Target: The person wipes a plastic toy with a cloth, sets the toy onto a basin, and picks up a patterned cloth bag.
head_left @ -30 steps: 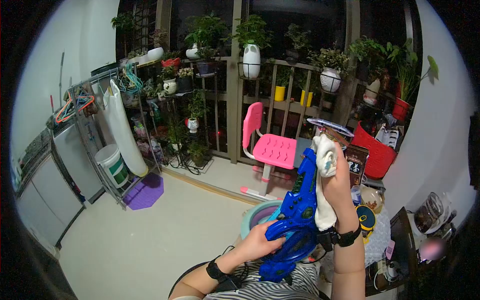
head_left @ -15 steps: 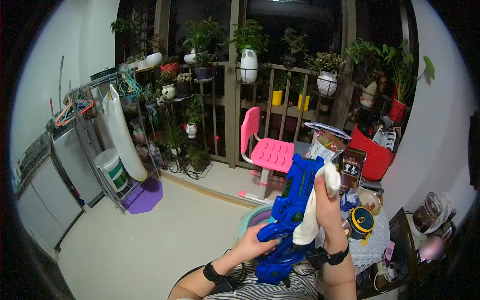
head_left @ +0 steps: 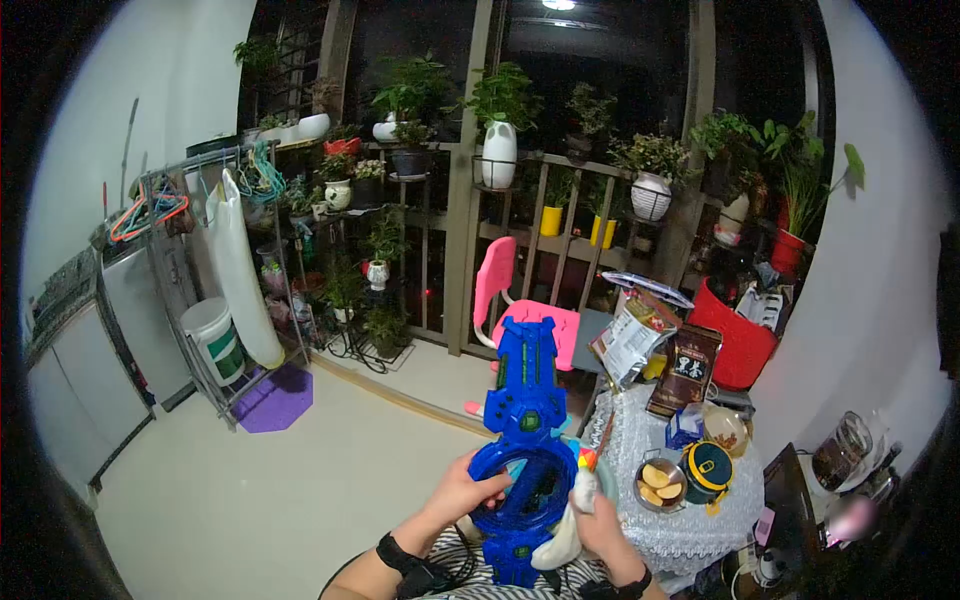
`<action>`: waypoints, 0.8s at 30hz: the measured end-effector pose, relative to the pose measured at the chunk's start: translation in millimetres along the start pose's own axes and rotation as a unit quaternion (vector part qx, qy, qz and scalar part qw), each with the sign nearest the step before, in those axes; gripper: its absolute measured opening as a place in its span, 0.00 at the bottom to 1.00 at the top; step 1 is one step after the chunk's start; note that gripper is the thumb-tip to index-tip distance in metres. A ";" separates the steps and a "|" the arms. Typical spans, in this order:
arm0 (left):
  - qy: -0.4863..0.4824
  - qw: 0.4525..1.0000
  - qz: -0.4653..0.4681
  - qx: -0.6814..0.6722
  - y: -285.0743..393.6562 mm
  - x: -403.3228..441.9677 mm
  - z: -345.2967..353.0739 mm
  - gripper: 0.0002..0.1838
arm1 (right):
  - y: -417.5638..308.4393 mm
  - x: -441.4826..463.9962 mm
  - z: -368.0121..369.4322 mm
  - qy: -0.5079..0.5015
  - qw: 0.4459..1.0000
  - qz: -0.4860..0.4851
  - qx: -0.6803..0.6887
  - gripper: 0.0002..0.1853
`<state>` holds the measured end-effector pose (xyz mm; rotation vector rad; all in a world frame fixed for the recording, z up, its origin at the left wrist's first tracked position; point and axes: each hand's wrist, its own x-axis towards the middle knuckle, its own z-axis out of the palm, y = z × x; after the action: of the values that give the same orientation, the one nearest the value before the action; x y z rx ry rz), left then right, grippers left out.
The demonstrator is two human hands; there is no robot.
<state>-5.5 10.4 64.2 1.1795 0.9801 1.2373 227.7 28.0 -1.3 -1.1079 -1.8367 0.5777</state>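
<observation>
A long blue plastic toy with a round ring near its lower end points away from my lap. My left hand is closed on the left side of the ring, the fingers reaching through its opening. In my right hand a white cloth is bunched up, lying against the ring's right edge and hanging below the fingers. Behind the toy, a pale green basin is mostly hidden.
On my right, a round table with a lacy cover holds a bowl of cut fruit, a dark green lidded pot and a brown bag. A pink chair stands ahead. A clothes rack is at left.
The toy has swung from leaning right to nearly straight and sits lower and further left. My right hand has moved down with the cloth, from the toy's upper part to beside the ring.
</observation>
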 end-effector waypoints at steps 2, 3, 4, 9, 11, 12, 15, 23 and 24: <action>0.002 1.000 -0.002 -0.002 0.3 1.5 -5.2 0.08 | 14.3 -14.1 14.9 -0.056 0.983 0.092 0.148 0.15; 0.004 1.000 -0.002 -0.002 4.1 1.3 -4.9 0.08 | 15.1 -12.3 11.9 -0.059 0.983 0.092 0.148 0.15; 0.002 1.000 -0.003 0.000 9.6 -0.1 -2.2 0.08 | 15.7 -8.3 4.2 -0.013 0.978 0.157 0.134 0.18; -0.039 0.998 -0.011 0.039 17.7 -7.2 15.8 0.09 | -54.1 44.6 -43.5 0.114 0.897 0.070 0.421 0.27; -0.091 0.995 0.002 0.035 25.2 -11.9 25.8 0.10 | -61.9 52.3 -54.1 0.080 0.916 0.034 0.391 0.26; -0.114 0.992 0.022 0.053 28.3 -13.4 30.0 0.11 | -72.7 46.8 -56.5 0.086 0.970 0.088 0.207 0.23; -0.104 0.991 0.024 0.077 33.1 -21.9 32.9 0.12 | -67.5 45.1 -45.9 0.067 0.992 -0.008 0.110 0.18; -0.118 0.992 0.030 0.020 10.5 -13.2 13.4 0.11 | -16.5 20.2 -27.9 -0.006 0.966 0.058 0.251 0.18; -0.112 0.993 0.018 0.028 12.4 -14.1 13.6 0.11 | -22.1 16.3 -25.9 0.000 0.953 0.072 0.295 0.19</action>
<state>4.2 -5.8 77.7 1.3523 0.8340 1.0845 236.7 30.0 35.3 -0.8283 -1.4394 1.1235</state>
